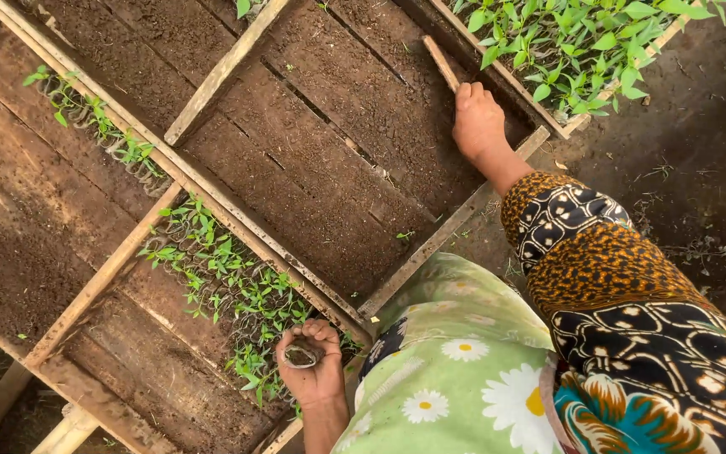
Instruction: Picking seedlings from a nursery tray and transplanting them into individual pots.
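My left hand [317, 370] is at the bottom centre, closed around a small clear plastic seedling cup [300, 356] filled with dark soil. It hovers at the near edge of a patch of young green seedlings [228, 286] standing in small cups inside a wooden tray [98, 282]. My right hand [476, 118], in a patterned orange and black sleeve, reaches to the upper right. It grips a short wooden stick [440, 60] whose far end rests on the soil-dusted boards of the middle tray [329, 151].
A short row of seedlings [94, 122] runs along the left tray's rail. A denser bed of taller leafy seedlings [581, 42] fills the top right tray. Dark bare ground [699, 168] lies right. My green floral cloth [455, 361] covers the bottom.
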